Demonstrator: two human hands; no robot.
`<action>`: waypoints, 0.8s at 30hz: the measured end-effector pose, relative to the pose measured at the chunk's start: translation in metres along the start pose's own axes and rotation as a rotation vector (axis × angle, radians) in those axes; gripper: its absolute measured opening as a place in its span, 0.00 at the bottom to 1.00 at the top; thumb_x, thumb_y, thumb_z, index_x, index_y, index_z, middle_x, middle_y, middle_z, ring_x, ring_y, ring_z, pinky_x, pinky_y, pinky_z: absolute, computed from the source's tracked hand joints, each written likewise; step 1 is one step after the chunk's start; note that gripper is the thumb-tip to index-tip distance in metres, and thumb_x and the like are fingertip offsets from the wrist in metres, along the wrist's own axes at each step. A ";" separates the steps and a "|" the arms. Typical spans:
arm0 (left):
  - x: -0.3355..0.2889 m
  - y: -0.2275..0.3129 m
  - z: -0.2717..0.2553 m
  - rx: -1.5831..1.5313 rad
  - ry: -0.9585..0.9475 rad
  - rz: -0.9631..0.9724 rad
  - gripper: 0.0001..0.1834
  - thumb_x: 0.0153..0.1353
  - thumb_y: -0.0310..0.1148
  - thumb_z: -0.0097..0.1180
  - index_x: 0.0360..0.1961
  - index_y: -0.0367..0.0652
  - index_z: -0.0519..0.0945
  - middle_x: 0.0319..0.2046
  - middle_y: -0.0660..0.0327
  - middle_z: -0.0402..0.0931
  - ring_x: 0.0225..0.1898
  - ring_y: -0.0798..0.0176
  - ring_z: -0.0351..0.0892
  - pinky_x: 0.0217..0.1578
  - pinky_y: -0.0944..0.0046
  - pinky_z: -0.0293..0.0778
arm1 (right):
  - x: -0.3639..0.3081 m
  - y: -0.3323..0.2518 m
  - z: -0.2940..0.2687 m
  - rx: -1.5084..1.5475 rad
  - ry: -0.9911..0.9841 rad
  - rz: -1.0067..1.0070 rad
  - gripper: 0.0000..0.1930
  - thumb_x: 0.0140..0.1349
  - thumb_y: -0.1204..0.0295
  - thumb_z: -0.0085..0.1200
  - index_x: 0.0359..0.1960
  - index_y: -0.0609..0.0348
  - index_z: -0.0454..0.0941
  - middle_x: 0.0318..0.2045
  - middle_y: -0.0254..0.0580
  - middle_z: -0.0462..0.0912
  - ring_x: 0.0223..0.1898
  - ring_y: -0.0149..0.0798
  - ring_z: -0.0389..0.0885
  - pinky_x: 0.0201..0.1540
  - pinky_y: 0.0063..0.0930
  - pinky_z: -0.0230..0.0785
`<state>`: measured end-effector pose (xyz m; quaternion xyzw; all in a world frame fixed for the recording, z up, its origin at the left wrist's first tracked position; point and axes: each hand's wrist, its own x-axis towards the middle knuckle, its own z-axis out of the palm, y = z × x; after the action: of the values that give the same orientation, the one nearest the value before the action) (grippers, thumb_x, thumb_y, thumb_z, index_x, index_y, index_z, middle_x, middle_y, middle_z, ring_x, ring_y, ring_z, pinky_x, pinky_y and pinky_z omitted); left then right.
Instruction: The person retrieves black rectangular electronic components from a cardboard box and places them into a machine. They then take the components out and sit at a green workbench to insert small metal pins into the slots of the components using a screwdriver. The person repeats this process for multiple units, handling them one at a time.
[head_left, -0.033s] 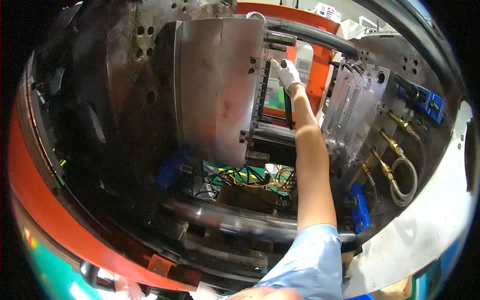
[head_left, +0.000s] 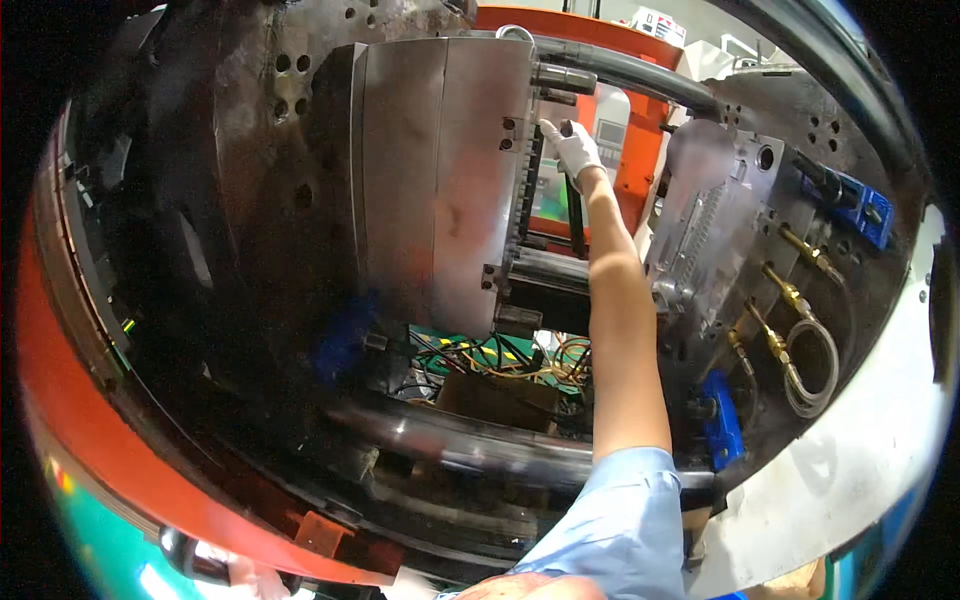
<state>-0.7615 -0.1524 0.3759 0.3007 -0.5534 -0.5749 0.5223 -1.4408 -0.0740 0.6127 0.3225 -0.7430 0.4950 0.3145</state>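
Observation:
My right hand (head_left: 575,150), in a white glove, reaches between two halves of a steel mould. Its fingers are wrapped round a long dark rod-like thing (head_left: 577,215), which hangs below the fist; its exact kind is unclear. Close on the left stands the smooth left mould half (head_left: 440,190). To the right of my forearm is the ribbed right mould half (head_left: 695,220), its upper part covered by a hazy blur. At the lower edge, a pale smeared shape (head_left: 405,584) may be my left hand; no fingers can be made out.
Thick steel bars (head_left: 480,445) cross below and above the opening. Tangled cables (head_left: 500,355) lie underneath. Brass fittings with a looped hose (head_left: 815,375) and blue clamps (head_left: 722,420) stick out at right. An orange panel (head_left: 640,150) stands behind; a red machine edge (head_left: 150,460) curves at left.
A hazy patch now covers the upper right mould half, where pins showed clearly before. My right hand and arm have barely moved.

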 end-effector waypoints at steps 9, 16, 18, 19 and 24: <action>0.001 0.000 0.004 -0.001 0.012 -0.001 0.10 0.68 0.31 0.54 0.31 0.44 0.68 0.13 0.64 0.66 0.11 0.71 0.66 0.13 0.69 0.62 | 0.004 -0.017 -0.001 0.066 -0.133 0.016 0.28 0.64 0.45 0.57 0.46 0.62 0.82 0.37 0.52 0.86 0.36 0.48 0.84 0.43 0.39 0.74; -0.004 0.000 -0.005 -0.023 -0.025 -0.007 0.09 0.68 0.31 0.55 0.32 0.43 0.68 0.13 0.63 0.67 0.12 0.70 0.67 0.14 0.69 0.64 | -0.046 -0.021 -0.075 0.447 -0.062 0.122 0.18 0.68 0.53 0.58 0.41 0.57 0.78 0.25 0.30 0.74 0.21 0.27 0.71 0.25 0.24 0.66; -0.005 0.000 -0.009 -0.052 -0.059 0.002 0.09 0.68 0.31 0.55 0.32 0.43 0.68 0.14 0.63 0.67 0.12 0.70 0.68 0.14 0.69 0.64 | -0.060 -0.036 -0.092 0.491 -0.026 0.249 0.17 0.67 0.55 0.60 0.36 0.57 0.77 0.24 0.29 0.73 0.19 0.26 0.71 0.22 0.24 0.67; -0.006 0.001 -0.011 -0.072 -0.081 0.011 0.09 0.68 0.31 0.55 0.32 0.43 0.68 0.14 0.63 0.68 0.12 0.70 0.68 0.15 0.69 0.64 | -0.072 -0.051 -0.103 0.389 -0.019 0.213 0.16 0.67 0.55 0.60 0.36 0.56 0.77 0.22 0.27 0.71 0.18 0.26 0.70 0.22 0.24 0.65; -0.016 0.006 -0.023 -0.294 -0.300 0.082 0.09 0.68 0.31 0.55 0.33 0.43 0.68 0.14 0.63 0.68 0.13 0.70 0.69 0.15 0.69 0.66 | -0.143 -0.128 -0.166 0.160 -0.110 0.264 0.23 0.65 0.48 0.62 0.31 0.58 0.76 0.21 0.33 0.75 0.21 0.30 0.71 0.26 0.29 0.66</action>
<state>-0.7338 -0.1438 0.3730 0.1096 -0.5467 -0.6662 0.4952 -1.2301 0.0669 0.6204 0.2730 -0.7532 0.5711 0.1789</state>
